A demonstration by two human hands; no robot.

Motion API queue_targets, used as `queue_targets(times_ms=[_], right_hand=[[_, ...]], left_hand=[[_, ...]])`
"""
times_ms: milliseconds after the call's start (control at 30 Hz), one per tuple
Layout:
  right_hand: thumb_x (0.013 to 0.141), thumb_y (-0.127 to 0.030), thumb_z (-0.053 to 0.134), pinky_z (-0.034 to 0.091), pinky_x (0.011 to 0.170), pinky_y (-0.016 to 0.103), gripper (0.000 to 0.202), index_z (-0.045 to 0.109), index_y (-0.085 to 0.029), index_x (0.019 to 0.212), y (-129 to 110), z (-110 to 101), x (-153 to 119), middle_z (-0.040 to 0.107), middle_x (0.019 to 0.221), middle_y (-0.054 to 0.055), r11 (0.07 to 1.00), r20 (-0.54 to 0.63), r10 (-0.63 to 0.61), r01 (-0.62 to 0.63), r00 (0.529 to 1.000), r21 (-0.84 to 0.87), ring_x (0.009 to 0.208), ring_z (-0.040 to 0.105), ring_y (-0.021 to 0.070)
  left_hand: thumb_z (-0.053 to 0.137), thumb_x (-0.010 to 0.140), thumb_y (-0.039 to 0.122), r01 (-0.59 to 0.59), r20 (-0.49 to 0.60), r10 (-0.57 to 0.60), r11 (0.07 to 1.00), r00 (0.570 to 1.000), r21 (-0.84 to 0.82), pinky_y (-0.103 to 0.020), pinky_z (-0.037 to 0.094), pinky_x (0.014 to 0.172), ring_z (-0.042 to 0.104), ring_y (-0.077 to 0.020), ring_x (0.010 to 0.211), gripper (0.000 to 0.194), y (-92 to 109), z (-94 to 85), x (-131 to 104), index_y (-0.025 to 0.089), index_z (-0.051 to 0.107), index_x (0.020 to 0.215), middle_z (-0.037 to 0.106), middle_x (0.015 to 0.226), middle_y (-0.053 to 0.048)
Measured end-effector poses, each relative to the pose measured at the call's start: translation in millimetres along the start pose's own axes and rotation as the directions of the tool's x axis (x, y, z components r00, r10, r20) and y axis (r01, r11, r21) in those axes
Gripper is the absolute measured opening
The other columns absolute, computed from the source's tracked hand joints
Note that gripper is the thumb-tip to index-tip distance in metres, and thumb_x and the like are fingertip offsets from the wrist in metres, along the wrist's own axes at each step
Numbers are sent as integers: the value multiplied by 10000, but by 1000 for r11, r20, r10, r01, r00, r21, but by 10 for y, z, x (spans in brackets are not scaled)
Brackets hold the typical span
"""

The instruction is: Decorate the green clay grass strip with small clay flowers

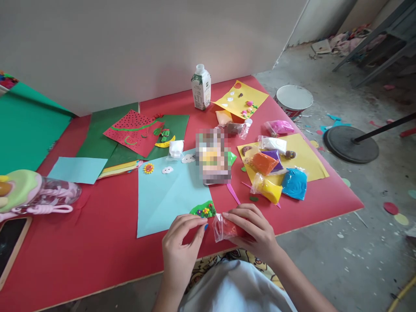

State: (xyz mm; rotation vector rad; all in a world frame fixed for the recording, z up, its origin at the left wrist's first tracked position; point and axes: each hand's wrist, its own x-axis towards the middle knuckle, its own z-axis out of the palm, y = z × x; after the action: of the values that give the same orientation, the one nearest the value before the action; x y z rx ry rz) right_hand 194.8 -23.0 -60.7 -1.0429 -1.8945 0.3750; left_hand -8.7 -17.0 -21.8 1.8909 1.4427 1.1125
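Observation:
My left hand (185, 236) is at the lower edge of a light blue sheet (162, 199), thumb and forefinger brought close together around a small blue piece (206, 226). Beside it, my right hand (253, 227) grips a clear bag of red clay (229, 228), its open end facing left. The blue sheet bears a sun (148, 168), clouds (167, 170) and a green clay patch (204, 209) with small flowers. A pink tool (233, 194) lies above the red bag.
Bags of orange (264, 164), yellow (271, 191) and blue clay (294, 184) lie right on the red table (97, 251). A carton bottle (201, 89) stands at the back. A phone (13, 247) and clear bottle (58, 190) lie left; a pixelated object (212, 158) is central.

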Motion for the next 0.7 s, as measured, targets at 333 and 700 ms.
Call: queue_targets(times_ms=[333, 700], right_hand=[[950, -276, 565, 562, 789, 376, 367, 586, -195, 1307, 2, -3, -3, 690, 981, 100, 1000, 10, 5, -6, 1000, 12, 914, 588, 217], [954, -245, 561, 545, 806, 374, 413, 542, -169, 1360, 18, 22, -30, 689, 1024, 107, 998, 32, -61, 61, 998, 1, 921, 580, 210]], left_hand=[[693, 841, 137, -75, 31, 76, 996, 997, -45, -251, 546, 656, 641, -137, 717, 84, 92, 6, 41, 221, 684, 844, 692, 737, 3], [675, 819, 81, -60, 206, 51, 997, 977, 39, -230, 544, 657, 630, -137, 738, 146, 104, 16, 54, 213, 706, 875, 718, 793, 8]])
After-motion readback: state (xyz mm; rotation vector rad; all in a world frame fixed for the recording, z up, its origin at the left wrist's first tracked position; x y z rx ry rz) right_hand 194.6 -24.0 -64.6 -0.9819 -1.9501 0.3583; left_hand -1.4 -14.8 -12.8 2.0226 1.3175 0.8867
